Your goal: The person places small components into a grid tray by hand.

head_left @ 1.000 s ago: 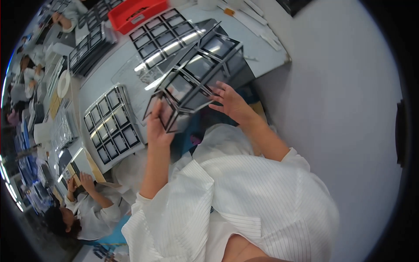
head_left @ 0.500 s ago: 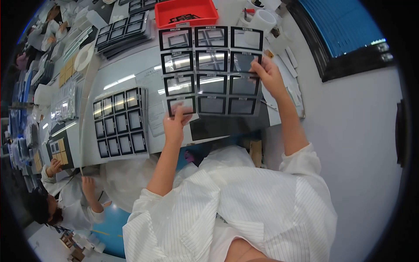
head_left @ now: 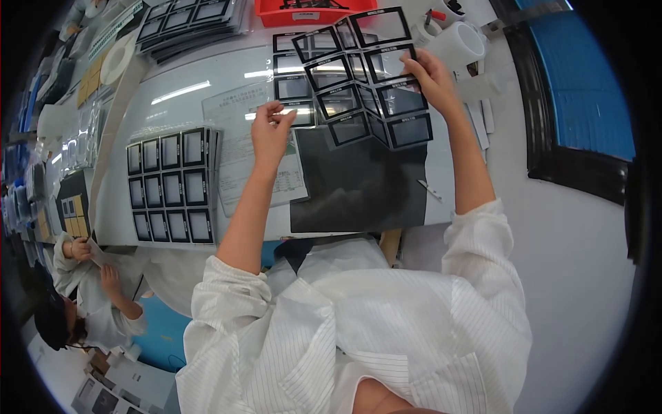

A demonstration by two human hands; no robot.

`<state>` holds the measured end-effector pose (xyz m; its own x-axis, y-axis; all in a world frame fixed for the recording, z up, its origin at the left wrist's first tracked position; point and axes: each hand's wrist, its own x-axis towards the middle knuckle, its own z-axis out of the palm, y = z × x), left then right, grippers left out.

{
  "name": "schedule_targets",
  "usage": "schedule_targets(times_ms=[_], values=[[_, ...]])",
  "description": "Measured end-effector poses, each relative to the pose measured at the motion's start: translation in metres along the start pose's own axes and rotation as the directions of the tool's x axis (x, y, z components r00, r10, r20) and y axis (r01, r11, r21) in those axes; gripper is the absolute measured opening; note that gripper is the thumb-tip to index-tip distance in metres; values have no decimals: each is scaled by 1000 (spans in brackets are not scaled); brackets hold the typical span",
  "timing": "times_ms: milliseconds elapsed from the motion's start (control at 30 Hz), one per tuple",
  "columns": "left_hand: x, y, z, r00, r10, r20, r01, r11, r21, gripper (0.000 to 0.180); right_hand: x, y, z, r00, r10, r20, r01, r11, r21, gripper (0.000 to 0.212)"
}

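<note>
My right hand [head_left: 434,79] is closed on the right edge of a clear plastic sheet [head_left: 391,100] printed with rows of black rectangular frames. Raised above the table, this sheet is bent in folds along its columns. Behind its left side shows a second black-framed sheet [head_left: 293,87], apparently lying flat. My left hand [head_left: 270,134] is by that sheet's lower left corner, thumb and forefinger apart, with nothing visible between them. A dark mat [head_left: 358,186] lies below the raised sheet. Left of my left forearm is a stack of similar black-framed sheets [head_left: 169,186].
A printed paper [head_left: 258,176] lies beside the mat. Further back are another framed-sheet stack [head_left: 183,27], a red tray [head_left: 314,14] with black pieces and white rolls [head_left: 458,45]. At left, a co-worker's hands [head_left: 110,279] hold something pale near the table edge.
My left hand has let go of the framed sheet and moved away from it. The sheet, flat before, is now folded and tilted in my right hand. The view has shifted.
</note>
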<state>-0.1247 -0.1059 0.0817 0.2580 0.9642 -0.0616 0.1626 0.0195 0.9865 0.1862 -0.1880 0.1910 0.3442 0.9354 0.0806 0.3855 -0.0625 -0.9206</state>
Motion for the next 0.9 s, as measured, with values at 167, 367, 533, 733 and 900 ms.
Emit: schedule_targets(times_ms=[167,367,533,733,900], values=[[-2,-2,18,920,-207,334,274,947,-168,34,-14,-32,-19,999,-47,-19,49,995,93,21],[27,4,-2,901,-208,380,337,888,-313,17,17,34,-25,979,206,5,-206,977,56,25],[72,-2,-21,946,-217,240,226,974,-10,26,48,82,8,972,226,72,-229,973,38,25],[86,-23,-2,1000,10,17,-14,949,315,32,63,144,19,968,250,16,-250,968,19,29],[78,-33,-4,998,57,-36,-39,920,389,32,58,143,38,963,271,-9,-267,954,133,31]])
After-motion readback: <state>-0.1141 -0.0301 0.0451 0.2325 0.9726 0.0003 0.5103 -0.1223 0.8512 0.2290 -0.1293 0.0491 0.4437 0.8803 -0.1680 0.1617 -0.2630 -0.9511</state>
